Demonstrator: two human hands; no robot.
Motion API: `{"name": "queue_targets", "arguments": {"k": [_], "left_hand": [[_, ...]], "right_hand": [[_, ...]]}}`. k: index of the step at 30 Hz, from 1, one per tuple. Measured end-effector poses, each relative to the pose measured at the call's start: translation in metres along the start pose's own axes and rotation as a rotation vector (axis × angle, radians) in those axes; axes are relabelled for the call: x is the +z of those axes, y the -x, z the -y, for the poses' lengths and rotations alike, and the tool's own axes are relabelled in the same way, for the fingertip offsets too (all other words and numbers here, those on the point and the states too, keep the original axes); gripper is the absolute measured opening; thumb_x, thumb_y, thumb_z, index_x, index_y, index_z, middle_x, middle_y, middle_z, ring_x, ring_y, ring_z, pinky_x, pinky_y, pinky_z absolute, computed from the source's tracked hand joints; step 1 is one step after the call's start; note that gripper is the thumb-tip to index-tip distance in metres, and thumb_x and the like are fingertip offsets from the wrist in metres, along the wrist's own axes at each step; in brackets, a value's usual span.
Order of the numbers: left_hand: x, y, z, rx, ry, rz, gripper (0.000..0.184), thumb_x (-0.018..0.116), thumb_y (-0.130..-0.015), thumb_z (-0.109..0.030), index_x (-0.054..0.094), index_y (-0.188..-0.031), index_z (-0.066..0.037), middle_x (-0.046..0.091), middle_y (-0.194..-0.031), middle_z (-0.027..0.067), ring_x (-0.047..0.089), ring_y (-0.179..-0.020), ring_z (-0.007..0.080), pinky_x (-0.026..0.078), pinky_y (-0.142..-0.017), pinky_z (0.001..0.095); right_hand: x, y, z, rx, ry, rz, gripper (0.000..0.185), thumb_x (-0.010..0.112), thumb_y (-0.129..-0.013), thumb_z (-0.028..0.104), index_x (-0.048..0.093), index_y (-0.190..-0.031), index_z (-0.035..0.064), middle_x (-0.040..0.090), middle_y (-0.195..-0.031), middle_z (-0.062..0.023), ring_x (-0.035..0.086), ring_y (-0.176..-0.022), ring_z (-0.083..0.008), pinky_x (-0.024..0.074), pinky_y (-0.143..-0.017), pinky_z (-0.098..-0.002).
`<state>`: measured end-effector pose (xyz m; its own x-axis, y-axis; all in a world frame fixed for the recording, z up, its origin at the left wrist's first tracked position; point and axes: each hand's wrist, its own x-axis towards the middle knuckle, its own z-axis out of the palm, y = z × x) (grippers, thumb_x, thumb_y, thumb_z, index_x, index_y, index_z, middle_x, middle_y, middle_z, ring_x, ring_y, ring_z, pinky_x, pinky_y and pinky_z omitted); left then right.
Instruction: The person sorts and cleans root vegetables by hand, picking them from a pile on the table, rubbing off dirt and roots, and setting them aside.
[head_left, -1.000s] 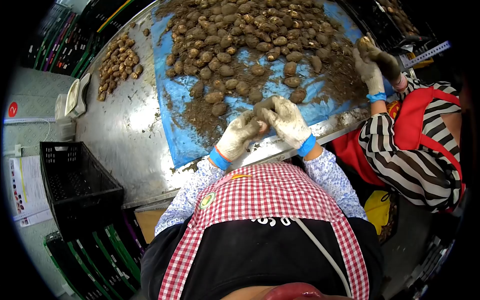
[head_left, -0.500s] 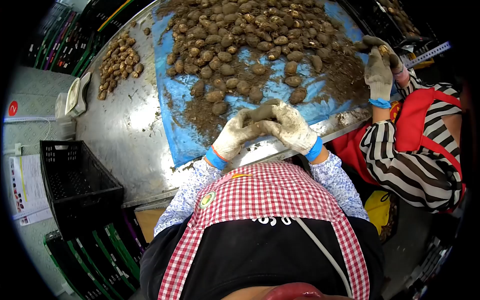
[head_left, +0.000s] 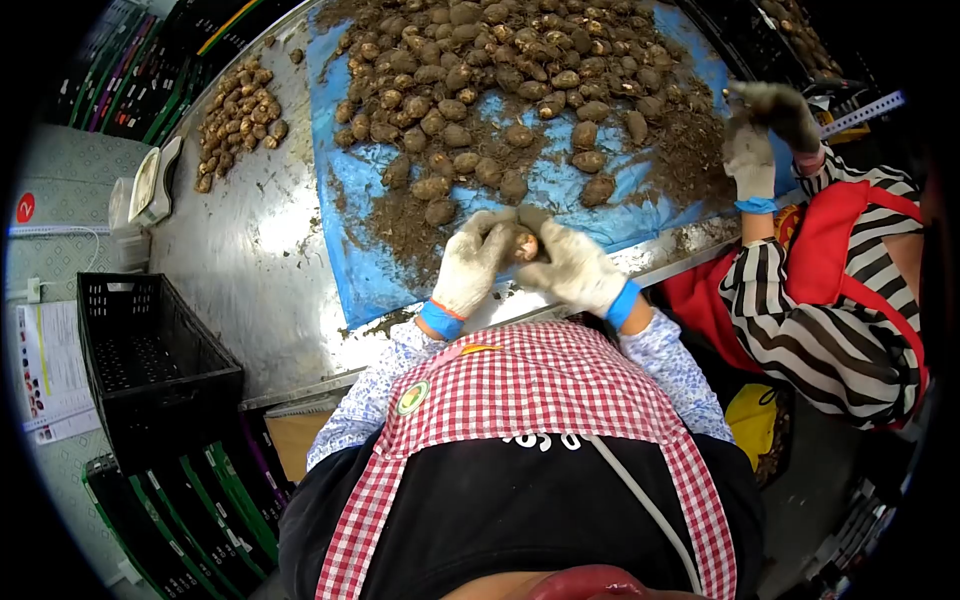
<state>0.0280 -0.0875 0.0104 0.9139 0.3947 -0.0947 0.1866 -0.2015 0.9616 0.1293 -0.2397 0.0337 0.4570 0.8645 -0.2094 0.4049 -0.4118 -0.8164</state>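
A small taro root with a pale end showing sits between my two gloved hands at the near edge of the table. My left hand is closed around one side of it, the glove's fingertips dark with soil. From the other side my right hand grips the same root, thumb below and fingers curled over the top. Just beyond my hands, soil and loose taro roots lie on a blue plastic sheet. A large heap of soil-covered taro roots covers the sheet's far part.
Cleaner roots form a smaller pile on the metal table at the left, near a scale. An empty black crate stands at the left. To the right, a co-worker's gloved hands work over the sheet's edge.
My hands have parted slightly and turned, so the root between them now shows. The co-worker's hands have shifted, one now lying across above the other.
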Motion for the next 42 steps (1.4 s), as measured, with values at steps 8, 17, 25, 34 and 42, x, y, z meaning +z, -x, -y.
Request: {"name": "queue_targets", "arguments": {"k": [8,17,25,34,42], "left_hand": [[0.004,-0.015,0.009,-0.111,0.263,-0.122,0.021,0.052,-0.095,-0.015,0.063,-0.104,0.001,0.067,-0.083,0.0092,0.062,-0.063,0.0126,0.051,-0.056,0.026],[-0.018,-0.002,0.001,-0.26,0.22,0.405,0.031,0.053,-0.097,-0.024,0.056,-0.116,0.0,0.066,-0.086,0.0063,0.062,-0.076,0.0108,0.05,-0.066,0.0256],[-0.004,-0.01,-0.001,-0.201,0.128,0.129,0.026,0.054,-0.095,-0.027,0.059,-0.088,-0.002,0.051,-0.061,-0.0002,0.043,-0.05,0.0078,0.034,-0.045,0.0257],[-0.003,-0.013,-0.024,-0.047,0.023,0.064,0.032,0.057,-0.093,-0.018,0.06,-0.119,-0.001,0.063,-0.099,0.0091,0.059,-0.084,0.0123,0.05,-0.074,0.0273],[0.001,-0.024,0.028,0.045,-0.221,-0.151,0.018,0.058,-0.09,-0.014,0.064,-0.098,0.001,0.067,-0.084,0.0141,0.063,-0.076,0.0235,0.049,-0.068,0.0338]], "right_hand": [[0.036,-0.003,-0.044,-0.285,-0.397,-0.346,0.064,0.073,-0.081,0.024,0.044,-0.133,-0.0001,0.059,-0.12,-0.0184,0.058,-0.111,-0.0288,0.0477,-0.092,-0.0359],[0.024,0.004,-0.036,-0.213,-0.076,-0.435,0.063,0.075,-0.079,0.022,0.047,-0.132,0.0006,0.061,-0.116,-0.0163,0.061,-0.105,-0.0275,0.0499,-0.088,-0.0341],[0.02,0.013,-0.029,-0.062,-0.446,-0.386,0.052,0.064,-0.089,0.023,0.046,-0.131,-0.0018,0.062,-0.111,-0.0135,0.062,-0.096,-0.0191,0.0512,-0.081,-0.0289],[0.025,0.008,-0.026,-0.07,-0.511,-0.37,0.055,0.061,-0.09,0.02,0.041,-0.137,0.0003,0.059,-0.117,-0.0115,0.057,-0.099,-0.0156,0.0479,-0.085,-0.0265],[0.035,0.007,-0.034,-0.164,-0.703,-0.298,0.064,0.067,-0.085,0.018,0.039,-0.139,0.0014,0.054,-0.128,-0.014,0.054,-0.114,-0.0231,0.0446,-0.097,-0.0326]]}}
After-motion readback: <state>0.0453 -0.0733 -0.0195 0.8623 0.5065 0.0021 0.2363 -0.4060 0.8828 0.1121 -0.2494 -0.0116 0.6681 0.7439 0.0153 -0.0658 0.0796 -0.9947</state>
